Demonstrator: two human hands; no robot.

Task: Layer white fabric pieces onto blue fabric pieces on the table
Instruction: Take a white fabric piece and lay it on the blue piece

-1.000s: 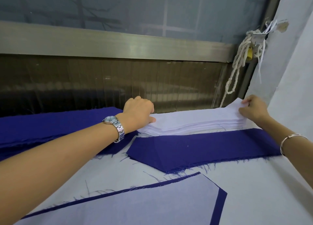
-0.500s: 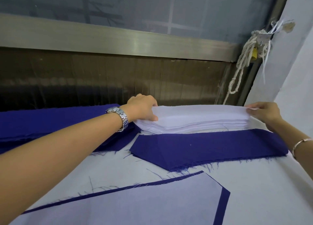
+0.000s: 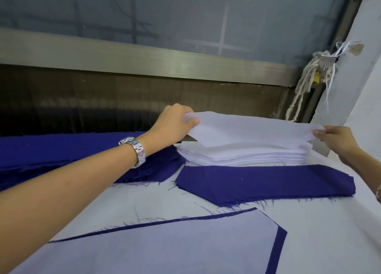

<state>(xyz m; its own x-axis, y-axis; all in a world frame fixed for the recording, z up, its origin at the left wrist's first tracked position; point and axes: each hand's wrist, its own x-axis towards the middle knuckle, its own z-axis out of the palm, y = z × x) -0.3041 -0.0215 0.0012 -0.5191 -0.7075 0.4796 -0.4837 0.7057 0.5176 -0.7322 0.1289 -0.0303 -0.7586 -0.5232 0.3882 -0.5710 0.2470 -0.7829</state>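
A white fabric piece (image 3: 247, 129) hangs stretched above the stack of white pieces (image 3: 237, 156) at the table's far side. My left hand (image 3: 175, 123) pinches its left end and my right hand (image 3: 334, 139) pinches its right end. In front of the stack lies a pile of blue fabric pieces (image 3: 268, 183). Nearer to me a white piece (image 3: 165, 247) lies on a blue piece (image 3: 279, 245), whose blue edge shows along the top and right.
More blue fabric (image 3: 61, 152) is heaped at the far left, under my left forearm. The white table (image 3: 319, 232) runs to a white wall on the right. A window frame (image 3: 144, 57) and a hanging rope (image 3: 305, 84) stand behind the table.
Both hands have lifted the top white piece off the stack; a second ago they were down on the stack's ends.
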